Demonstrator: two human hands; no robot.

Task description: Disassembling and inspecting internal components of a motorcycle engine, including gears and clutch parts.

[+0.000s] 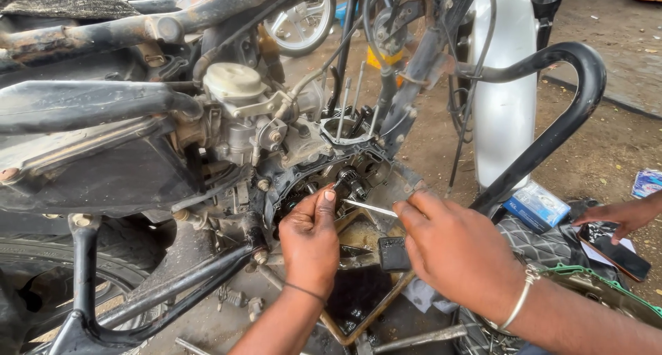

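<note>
While both hands work at the open side of a stripped motorcycle engine, the left hand (310, 241) presses its thumb and curled fingers against the dark, oily gears inside the exposed round crankcase opening (331, 182); whether it pinches anything there cannot be told, since the fingertips hide the spot. The right hand (458, 248), wearing a thin silver metal bangle (517, 303), has its grip closed on a slim silver metal rod tool (372, 208) whose tip points into the same opening. Its handle end is hidden under the fingers. A grimy cream-capped carburettor (234, 86) sits above and left of the opening. Another person's hand (620, 217) at the right edge touches a black phone (614, 248) on the ground, near a small blue cardboard box (536, 206). The black rubber tyre (41, 272) at lower left is cut off.
</note>
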